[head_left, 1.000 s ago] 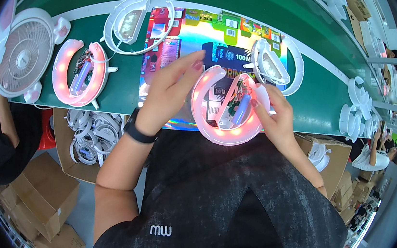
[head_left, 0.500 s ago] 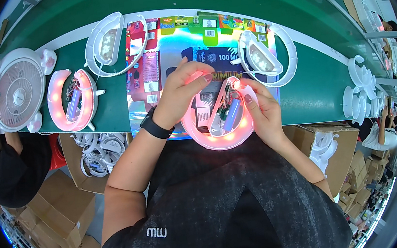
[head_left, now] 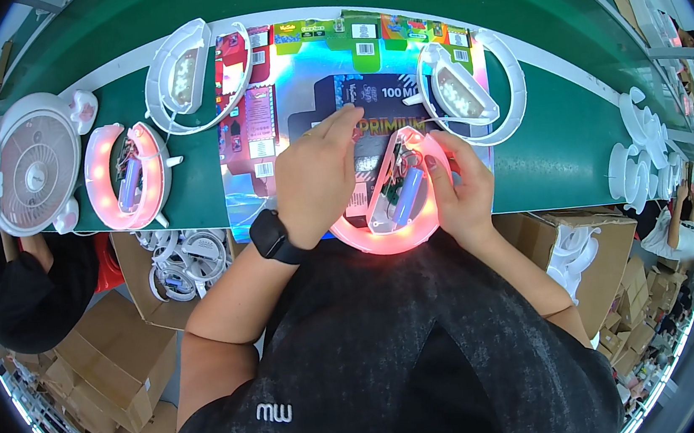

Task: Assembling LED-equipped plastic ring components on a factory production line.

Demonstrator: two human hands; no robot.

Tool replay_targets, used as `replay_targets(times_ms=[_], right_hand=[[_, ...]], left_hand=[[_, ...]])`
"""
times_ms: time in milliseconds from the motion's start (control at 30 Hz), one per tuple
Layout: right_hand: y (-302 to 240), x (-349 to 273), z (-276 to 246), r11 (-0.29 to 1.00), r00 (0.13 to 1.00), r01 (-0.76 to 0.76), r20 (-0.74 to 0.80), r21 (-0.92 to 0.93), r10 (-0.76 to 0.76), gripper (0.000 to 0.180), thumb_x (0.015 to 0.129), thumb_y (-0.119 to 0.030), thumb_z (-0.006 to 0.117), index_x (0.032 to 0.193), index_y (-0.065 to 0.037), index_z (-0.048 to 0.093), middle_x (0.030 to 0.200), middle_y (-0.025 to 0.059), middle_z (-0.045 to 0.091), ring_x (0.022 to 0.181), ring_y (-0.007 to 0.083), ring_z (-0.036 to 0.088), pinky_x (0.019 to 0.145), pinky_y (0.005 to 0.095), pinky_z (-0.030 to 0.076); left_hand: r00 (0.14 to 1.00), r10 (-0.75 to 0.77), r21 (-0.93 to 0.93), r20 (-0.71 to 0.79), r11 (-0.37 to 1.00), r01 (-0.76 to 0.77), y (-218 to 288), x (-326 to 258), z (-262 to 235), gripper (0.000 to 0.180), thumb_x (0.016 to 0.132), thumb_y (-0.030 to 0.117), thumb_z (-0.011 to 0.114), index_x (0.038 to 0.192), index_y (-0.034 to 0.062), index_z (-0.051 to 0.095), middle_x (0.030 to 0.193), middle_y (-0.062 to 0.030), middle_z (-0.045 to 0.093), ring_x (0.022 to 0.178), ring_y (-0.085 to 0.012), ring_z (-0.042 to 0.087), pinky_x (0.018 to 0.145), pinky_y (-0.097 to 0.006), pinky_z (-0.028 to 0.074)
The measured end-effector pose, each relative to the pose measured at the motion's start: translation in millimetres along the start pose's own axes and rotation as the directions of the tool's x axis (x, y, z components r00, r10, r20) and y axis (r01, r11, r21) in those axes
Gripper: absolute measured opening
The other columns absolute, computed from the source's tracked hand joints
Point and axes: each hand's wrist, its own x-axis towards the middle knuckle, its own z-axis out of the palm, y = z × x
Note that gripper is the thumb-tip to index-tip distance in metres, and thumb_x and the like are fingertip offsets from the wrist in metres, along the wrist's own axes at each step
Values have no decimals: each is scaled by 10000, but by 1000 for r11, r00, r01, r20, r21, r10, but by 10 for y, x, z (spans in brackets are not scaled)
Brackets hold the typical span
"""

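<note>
In front of my body a C-shaped white plastic ring light [head_left: 388,240] glows pink-red. Its inner housing is uncovered, showing a blue-purple cylindrical battery [head_left: 408,197] and thin wires with a green circuit board [head_left: 394,179]. My left hand [head_left: 317,177], wearing a black watch, lies over the left arm of the ring with its fingers close together, hiding that side. Thumb and fingers of my right hand [head_left: 464,187] are closed round the ring's upper right end. Beneath the work lies a flattened sheet of printed colourful cardboard [head_left: 297,61].
A second lit ring [head_left: 98,179] stands at left, beside a white fan [head_left: 33,165]. Unlit white rings with covers sit at back left [head_left: 167,75] and back right [head_left: 511,89]. More white parts [head_left: 633,161] lie far right. Cardboard boxes [head_left: 130,281] flank me; people sit nearby.
My left hand has turned and come down over the ring's left arm, which was partly visible before. My right hand keeps its hold at the right end, fingers slightly shifted.
</note>
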Motion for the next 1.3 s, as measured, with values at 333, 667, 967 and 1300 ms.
replay_targets(times_ms=[333,667,967,1300], right_hand=[[-308,35,-82,912,930,358,-4,-201,-367,432,809,-167,680,1184,1,546,1319,239,487,1245,423,456,1027,501,375],[-215,20,102,903,919,395,85,-170,-386,502,868,-194,593,1307,16,470,1389,273,404,1281,467,392,1070,513,315],[140,-183,-34,979,985,160,-51,-123,-167,306,915,-115,507,1163,51,571,1093,216,602,1029,381,547,929,436,416],[102,-183,-142,777,869,493,267,-392,-417,852,661,-636,757,1373,-246,500,1516,165,337,1439,440,192,1030,758,39]], left_hand=[[965,259,470,39,848,-247,294,-35,-76,505,916,253,581,1326,-31,502,1465,-217,404,1365,-373,375,1091,-530,309],[978,209,95,-8,974,-207,104,-80,86,537,907,277,571,1347,-20,494,1462,-240,408,1437,-386,248,1139,-497,232],[999,-27,144,-46,989,34,23,-385,-77,529,883,290,647,1281,-37,525,1403,-286,443,1382,-439,323,1113,-473,291],[913,-348,-515,212,754,407,-40,-210,-88,485,916,238,596,1327,1,494,1267,-209,572,1137,-336,590,947,-375,468]])
